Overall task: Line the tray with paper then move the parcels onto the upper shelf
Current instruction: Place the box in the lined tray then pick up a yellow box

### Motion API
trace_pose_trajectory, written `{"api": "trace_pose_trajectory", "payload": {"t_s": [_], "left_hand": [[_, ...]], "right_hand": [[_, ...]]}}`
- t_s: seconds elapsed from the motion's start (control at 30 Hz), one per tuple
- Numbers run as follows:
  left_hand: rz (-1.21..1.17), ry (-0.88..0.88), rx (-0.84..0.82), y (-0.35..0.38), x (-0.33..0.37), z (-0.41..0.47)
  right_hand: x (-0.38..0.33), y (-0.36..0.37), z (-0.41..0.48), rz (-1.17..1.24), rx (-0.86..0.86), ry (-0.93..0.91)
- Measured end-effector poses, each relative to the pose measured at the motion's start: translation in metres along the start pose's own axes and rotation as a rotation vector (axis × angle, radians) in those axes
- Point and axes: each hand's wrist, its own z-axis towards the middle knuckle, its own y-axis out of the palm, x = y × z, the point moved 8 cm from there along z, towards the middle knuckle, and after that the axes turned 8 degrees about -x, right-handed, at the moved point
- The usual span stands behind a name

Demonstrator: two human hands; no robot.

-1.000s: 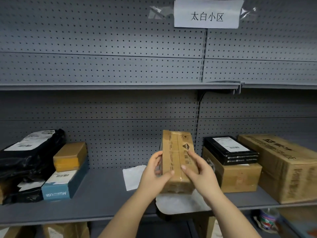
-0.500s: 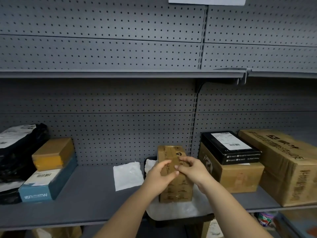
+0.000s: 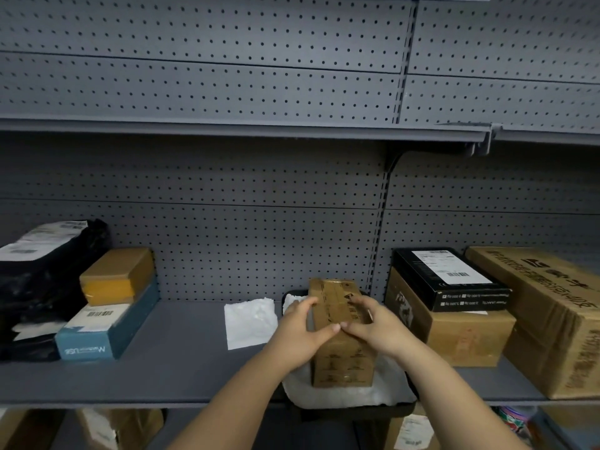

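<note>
I see my left hand (image 3: pixel 300 332) and right hand (image 3: pixel 378 329) both clasped over the top of the brown parcel (image 3: pixel 341 339), fingers curled on its upper face and thumbs nearly meeting at its near edge. The parcel stands upright between my palms on the white paper (image 3: pixel 344 393) lining the black tray (image 3: pixel 360 412), which sits on the lower shelf (image 3: pixel 168 362). A loose white sheet (image 3: pixel 248 321) lies just left of the tray, stacked boxes (image 3: pixel 451 306) stand to the right, and the upper shelf (image 3: pixel 227 128) runs above.
</note>
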Motion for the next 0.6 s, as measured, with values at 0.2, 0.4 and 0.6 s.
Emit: {"api": "trace_pose_trajectory", "payload": {"t_s": [0.2,0.4,0.6], "left_hand": [[0.057,-0.034,0.202,-0.098,-0.013,-0.037],[-0.013,-0.075,0.394,-0.215,-0.067,-0.088],[-0.024,-0.104,0.494,-0.314,-0.142,-0.122]], "right_hand": [[-0.067,0.003,-0.013,-0.055,0.081,-0.162],[-0.137,0.078,0.005,0.072,0.062,-0.285],[-0.192,0.185,0.038,0.280,0.039,-0.334]]}}
